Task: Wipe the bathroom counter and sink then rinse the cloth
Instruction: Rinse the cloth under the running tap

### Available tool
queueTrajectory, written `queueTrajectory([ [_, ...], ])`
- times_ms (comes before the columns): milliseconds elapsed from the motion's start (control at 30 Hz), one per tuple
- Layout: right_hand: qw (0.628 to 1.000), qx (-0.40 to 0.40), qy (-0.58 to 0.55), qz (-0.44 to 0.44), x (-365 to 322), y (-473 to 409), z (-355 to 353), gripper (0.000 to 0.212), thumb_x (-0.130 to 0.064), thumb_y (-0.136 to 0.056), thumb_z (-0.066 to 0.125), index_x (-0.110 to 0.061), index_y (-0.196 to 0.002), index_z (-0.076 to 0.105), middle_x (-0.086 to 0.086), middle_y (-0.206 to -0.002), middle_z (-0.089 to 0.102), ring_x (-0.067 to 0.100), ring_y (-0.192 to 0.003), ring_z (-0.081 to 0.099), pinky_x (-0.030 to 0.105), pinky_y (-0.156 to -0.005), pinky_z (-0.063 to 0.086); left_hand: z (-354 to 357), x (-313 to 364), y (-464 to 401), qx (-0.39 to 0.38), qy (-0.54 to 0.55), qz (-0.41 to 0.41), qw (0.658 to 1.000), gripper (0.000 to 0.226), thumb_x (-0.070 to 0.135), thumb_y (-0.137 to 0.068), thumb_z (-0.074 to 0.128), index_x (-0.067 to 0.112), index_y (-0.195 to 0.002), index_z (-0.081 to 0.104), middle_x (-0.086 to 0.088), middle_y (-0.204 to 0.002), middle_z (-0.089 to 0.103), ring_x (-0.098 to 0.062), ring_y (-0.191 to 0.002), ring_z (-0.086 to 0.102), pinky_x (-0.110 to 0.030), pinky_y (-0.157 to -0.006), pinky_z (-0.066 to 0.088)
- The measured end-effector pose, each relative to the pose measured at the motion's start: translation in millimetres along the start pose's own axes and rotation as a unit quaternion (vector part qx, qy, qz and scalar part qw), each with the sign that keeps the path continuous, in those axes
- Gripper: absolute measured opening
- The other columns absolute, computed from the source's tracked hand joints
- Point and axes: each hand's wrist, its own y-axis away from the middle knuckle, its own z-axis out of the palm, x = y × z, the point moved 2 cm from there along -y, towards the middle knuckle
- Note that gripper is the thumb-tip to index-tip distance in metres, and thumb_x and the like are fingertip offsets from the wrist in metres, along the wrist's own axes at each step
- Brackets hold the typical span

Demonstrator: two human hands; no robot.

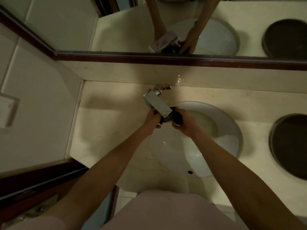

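A dark cloth [177,116] is bunched under the spout of the square chrome faucet [157,103], at the back rim of the white oval sink [224,130]. My left hand [152,121] grips the cloth's left part, partly hidden behind the spout. My right hand [182,122] grips its right part. Both hands are held close together over the basin. The cream counter [103,123] surrounds the sink. Whether water runs from the spout is hidden.
A dark round tray [290,145] lies on the counter at the right. The wood-framed mirror [166,27] behind the backsplash reflects my hands and the cloth. A tiled wall stands at the left, a dark wooden edge at lower left.
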Motion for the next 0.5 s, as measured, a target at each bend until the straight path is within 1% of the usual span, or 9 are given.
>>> queueTrajectory([
  [33, 0.999, 0.034, 0.002, -0.013, 2, -3, 2, 0.047, -0.040, -0.086, 0.077, -0.016, -0.125, 0.065, 0.009, -0.113, 0.070, 0.022, -0.097, 0.067, 0.037, -0.072, 0.061, 5, -2, 3, -0.027, -0.029, -0.013, 0.999, 0.023, 0.037, -0.097, 0.049, 0.019, -0.107, 0.058, -0.001, -0.078, 0.067, -0.011, -0.053, 0.055, -0.022, -0.048, 0.044],
  [100, 0.990, 0.103, 0.084, -0.047, 7, -8, 12, 0.026, -0.041, -0.091, 0.072, -0.018, -0.102, 0.067, 0.009, -0.104, 0.071, 0.026, -0.094, 0.069, 0.042, -0.078, 0.061, 16, -7, 9, -0.074, -0.069, -0.034, 0.994, 0.031, 0.048, -0.098, 0.045, 0.020, -0.100, 0.057, -0.001, -0.070, 0.063, -0.013, -0.049, 0.051, -0.021, -0.044, 0.040],
  [167, 0.974, 0.135, 0.161, -0.084, 16, -6, 26, 0.023, -0.035, -0.097, 0.063, -0.013, -0.089, 0.065, 0.013, -0.089, 0.068, 0.027, -0.076, 0.064, 0.036, -0.062, 0.055, 22, -13, 2, -0.044, -0.096, -0.034, 0.994, 0.035, 0.049, -0.098, 0.044, 0.018, -0.101, 0.058, -0.002, -0.071, 0.062, -0.014, -0.051, 0.049, -0.021, -0.042, 0.037],
  [233, 0.959, 0.133, 0.214, -0.129, 26, -3, 41, 0.025, -0.028, -0.097, 0.057, -0.007, -0.090, 0.068, 0.013, -0.078, 0.066, 0.021, -0.060, 0.054, 0.027, -0.048, 0.040, 18, -15, -8, 0.036, -0.101, -0.030, 0.994, 0.030, 0.040, -0.097, 0.048, 0.014, -0.101, 0.063, -0.007, -0.080, 0.066, -0.017, -0.054, 0.051, -0.022, -0.041, 0.036],
  [300, 0.944, 0.129, 0.257, -0.162, 33, -2, 48, 0.022, -0.021, -0.094, 0.058, -0.006, -0.090, 0.073, 0.013, -0.075, 0.071, 0.018, -0.055, 0.057, 0.026, -0.048, 0.042, 14, -16, -13, 0.091, -0.059, -0.049, 0.993, 0.025, 0.032, -0.095, 0.053, 0.011, -0.090, 0.066, -0.012, -0.082, 0.068, -0.018, -0.053, 0.052, -0.022, -0.041, 0.034],
  [333, 0.941, 0.130, 0.264, -0.164, 34, -3, 47, 0.021, -0.018, -0.092, 0.057, -0.006, -0.086, 0.073, 0.015, -0.076, 0.073, 0.019, -0.056, 0.060, 0.027, -0.050, 0.045, 15, -17, -12, 0.095, -0.053, -0.055, 0.993, 0.026, 0.032, -0.095, 0.054, 0.012, -0.084, 0.066, -0.012, -0.078, 0.068, -0.019, -0.052, 0.053, -0.021, -0.042, 0.034],
  [400, 0.947, 0.152, 0.249, -0.135, 30, -11, 37, 0.024, -0.018, -0.093, 0.056, -0.004, -0.078, 0.070, 0.022, -0.079, 0.072, 0.022, -0.059, 0.060, 0.030, -0.053, 0.046, 26, -17, -1, 0.059, -0.056, -0.050, 0.995, 0.034, 0.040, -0.095, 0.053, 0.013, -0.077, 0.062, -0.007, -0.062, 0.061, -0.017, -0.044, 0.047, -0.021, -0.041, 0.031],
  [433, 0.949, 0.169, 0.240, -0.117, 27, -15, 31, 0.029, -0.021, -0.095, 0.055, 0.000, -0.080, 0.068, 0.027, -0.083, 0.072, 0.023, -0.062, 0.060, 0.034, -0.054, 0.046, 32, -19, 4, 0.038, -0.051, -0.050, 0.997, 0.039, 0.044, -0.097, 0.050, 0.013, -0.075, 0.059, -0.004, -0.057, 0.055, -0.015, -0.040, 0.041, -0.021, -0.041, 0.029],
  [500, 0.943, 0.183, 0.256, -0.108, 22, -18, 29, 0.037, -0.026, -0.100, 0.053, 0.005, -0.090, 0.069, 0.027, -0.083, 0.070, 0.027, -0.065, 0.061, 0.037, -0.055, 0.046, 34, -23, 3, 0.031, -0.048, -0.056, 0.997, 0.043, 0.047, -0.099, 0.046, 0.012, -0.076, 0.056, -0.007, -0.058, 0.052, -0.014, -0.040, 0.038, -0.022, -0.041, 0.028],
])
